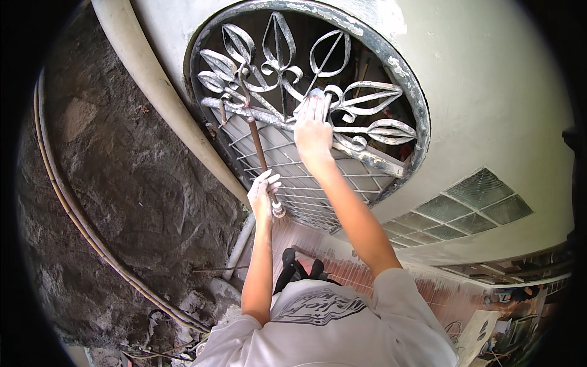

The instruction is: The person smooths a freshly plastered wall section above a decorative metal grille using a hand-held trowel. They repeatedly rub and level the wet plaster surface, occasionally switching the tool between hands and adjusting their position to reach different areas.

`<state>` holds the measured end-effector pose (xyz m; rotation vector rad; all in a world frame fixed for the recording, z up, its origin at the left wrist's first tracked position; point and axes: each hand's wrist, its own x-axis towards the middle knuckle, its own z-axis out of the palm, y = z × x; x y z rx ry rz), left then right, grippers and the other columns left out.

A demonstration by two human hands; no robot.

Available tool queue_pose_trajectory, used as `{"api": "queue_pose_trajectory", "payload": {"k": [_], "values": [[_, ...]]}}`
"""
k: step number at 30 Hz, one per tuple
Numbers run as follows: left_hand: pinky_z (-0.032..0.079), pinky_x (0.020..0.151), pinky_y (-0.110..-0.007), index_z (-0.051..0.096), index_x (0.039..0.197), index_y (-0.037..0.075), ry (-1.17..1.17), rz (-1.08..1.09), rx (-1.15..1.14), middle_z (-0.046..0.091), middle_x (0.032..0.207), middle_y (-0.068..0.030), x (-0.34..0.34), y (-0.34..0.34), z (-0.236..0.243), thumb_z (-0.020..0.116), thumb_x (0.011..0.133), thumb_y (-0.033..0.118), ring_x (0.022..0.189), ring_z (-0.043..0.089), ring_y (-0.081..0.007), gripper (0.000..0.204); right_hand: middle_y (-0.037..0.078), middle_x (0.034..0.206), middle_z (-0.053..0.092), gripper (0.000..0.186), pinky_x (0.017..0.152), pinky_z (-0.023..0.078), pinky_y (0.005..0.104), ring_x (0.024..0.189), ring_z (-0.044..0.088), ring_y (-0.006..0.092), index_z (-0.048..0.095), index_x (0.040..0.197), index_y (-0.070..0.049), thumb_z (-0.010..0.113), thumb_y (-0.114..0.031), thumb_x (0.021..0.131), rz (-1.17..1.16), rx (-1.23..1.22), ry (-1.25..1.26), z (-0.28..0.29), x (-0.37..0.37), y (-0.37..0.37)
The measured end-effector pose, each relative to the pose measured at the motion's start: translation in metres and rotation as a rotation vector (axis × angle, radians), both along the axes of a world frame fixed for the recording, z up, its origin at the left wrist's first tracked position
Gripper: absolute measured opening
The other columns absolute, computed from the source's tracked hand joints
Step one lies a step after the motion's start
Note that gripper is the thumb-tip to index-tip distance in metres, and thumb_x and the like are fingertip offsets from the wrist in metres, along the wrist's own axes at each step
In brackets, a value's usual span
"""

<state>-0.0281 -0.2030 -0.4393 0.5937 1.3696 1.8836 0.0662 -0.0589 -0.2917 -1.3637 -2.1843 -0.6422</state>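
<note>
My right hand (313, 128) is raised to the metal window grille (278, 40), its fingers pressing a small pale grey-blue piece (317, 93) against the bars near the scrolls. Whether that piece is cloth or abrasive paper I cannot make out. The grille has leaf-shaped loops with worn grey and white paint. Lower and to the left, my left hand (262, 192), whitened with dust, has its fingers curled around a thin brown stick (257, 144). That stick slopes up to the grille's left side. Just below the hand shows a white ringed part (278, 210) with brownish bristles.
A round painted frame (422, 92) encloses the grille, with diagonal lattice bars (306, 174) below. Glass blocks (480, 189) sit in the pale wall at right. To the left are a pale pipe (143, 73), rough dark ground (122, 183) and a long hose (85, 217). Reddish tiles (351, 269) lie below.
</note>
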Motion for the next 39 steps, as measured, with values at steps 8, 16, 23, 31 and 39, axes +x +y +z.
{"api": "queue_pose_trajectory", "payload": {"k": [8,16,23,31,39], "values": [[0.052,0.078,-0.025,0.064,0.127,0.001,0.064,-0.123,0.024,0.075,0.109,-0.0126,-0.008,0.019,0.016,0.043,0.105,0.013,0.089,0.070,-0.0141,0.032,0.015,0.146,0.055,0.048,0.107,0.041,0.0417,0.140,0.046,0.0236,0.053,0.139,0.004,0.049,-0.016,0.095,-0.077,-0.108,-0.145,0.007,0.018,-0.016],[0.052,0.079,-0.026,0.063,0.127,0.001,0.127,-0.231,0.008,0.075,0.108,-0.0122,-0.049,0.020,0.013,0.042,0.106,0.013,0.088,0.069,-0.0139,0.032,0.033,0.142,0.048,0.054,0.108,0.041,0.0472,0.136,0.043,0.0451,0.050,0.135,0.011,0.047,0.007,0.081,0.555,-0.326,0.639,-0.008,-0.002,-0.059],[0.052,0.082,-0.026,0.062,0.127,-0.001,0.120,-0.337,-0.003,0.074,0.109,-0.0123,-0.060,0.025,0.010,0.041,0.105,0.013,0.090,0.069,-0.0150,0.033,0.027,0.148,0.046,0.053,0.101,0.043,0.0468,0.134,0.047,0.0386,0.046,0.139,0.008,0.049,0.001,0.087,0.314,-0.108,0.666,-0.010,-0.050,-0.010],[0.051,0.083,-0.026,0.061,0.129,-0.001,0.156,-0.382,0.022,0.074,0.108,-0.0111,-0.074,0.024,0.024,0.042,0.105,0.015,0.090,0.069,-0.0137,0.035,0.031,0.109,0.065,0.033,0.089,0.052,0.0502,0.103,0.063,0.0479,0.056,0.122,0.006,0.047,-0.002,0.091,0.270,-0.296,0.737,-0.008,-0.053,-0.038],[0.048,0.102,-0.035,0.045,0.144,0.000,-0.263,-0.788,0.254,0.060,0.135,-0.0133,-0.088,0.037,0.033,0.051,0.102,0.049,0.119,0.060,-0.0218,0.064,0.013,0.118,0.070,0.033,0.084,0.056,0.0352,0.099,0.069,0.0246,0.059,0.127,0.005,0.057,-0.014,0.100,0.706,-1.040,1.543,-0.095,-0.040,-0.105]]}}
